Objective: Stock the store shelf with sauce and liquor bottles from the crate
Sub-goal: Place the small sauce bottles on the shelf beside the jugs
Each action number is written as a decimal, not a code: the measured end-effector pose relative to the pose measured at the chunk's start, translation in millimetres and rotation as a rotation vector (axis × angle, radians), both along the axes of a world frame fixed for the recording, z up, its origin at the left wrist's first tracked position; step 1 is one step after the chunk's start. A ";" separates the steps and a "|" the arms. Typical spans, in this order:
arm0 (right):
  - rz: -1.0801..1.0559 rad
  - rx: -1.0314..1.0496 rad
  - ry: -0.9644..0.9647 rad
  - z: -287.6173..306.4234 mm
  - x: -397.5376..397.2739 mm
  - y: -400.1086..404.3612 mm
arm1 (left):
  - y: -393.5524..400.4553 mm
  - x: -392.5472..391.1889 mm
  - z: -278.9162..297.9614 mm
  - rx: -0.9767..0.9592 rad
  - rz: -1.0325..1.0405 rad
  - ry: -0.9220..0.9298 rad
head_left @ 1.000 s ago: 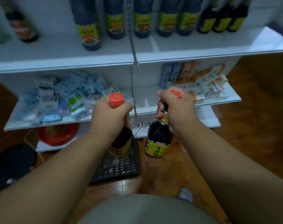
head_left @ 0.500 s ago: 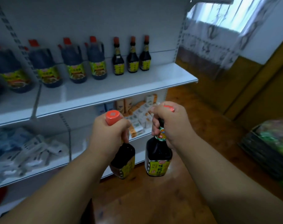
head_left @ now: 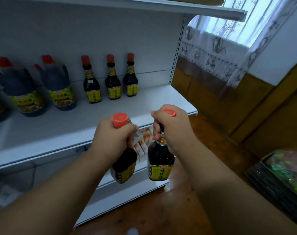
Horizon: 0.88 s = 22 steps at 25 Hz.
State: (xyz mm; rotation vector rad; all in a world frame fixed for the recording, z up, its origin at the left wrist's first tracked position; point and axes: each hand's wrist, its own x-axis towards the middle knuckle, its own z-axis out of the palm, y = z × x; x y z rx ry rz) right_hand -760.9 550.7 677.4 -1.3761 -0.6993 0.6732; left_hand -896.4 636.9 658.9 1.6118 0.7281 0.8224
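Note:
My left hand grips the neck of a dark sauce bottle with an orange cap and yellow label. My right hand grips the neck of a second, matching bottle. Both bottles hang upright in front of the white shelf, just below its front edge. Three small bottles of the same kind stand in a row at the back right of that shelf. The crate is out of view.
Large dark jugs with yellow labels stand on the shelf's left part. Small boxes lie on the shelf below. A white upper shelf overhangs. A dark crate of green packets sits on the wooden floor at right, near a curtained window.
My view has swung up and to the right, from the lower shelves and floor crate to the bottle shelf. Both hands have carried their bottles up toward its front edge.

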 end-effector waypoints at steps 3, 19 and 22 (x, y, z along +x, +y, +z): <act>-0.027 -0.013 -0.019 7.7 52.9 10.2 | 20.0 54.6 7.0 -0.037 -0.044 -0.025; 0.281 -0.149 -0.170 -7.5 310.3 126.8 | 88.7 278.9 -14.9 -0.045 0.379 -0.015; 0.363 -0.147 -0.220 -6.7 322.5 145.1 | 101.9 298.8 -17.1 -0.065 0.426 0.030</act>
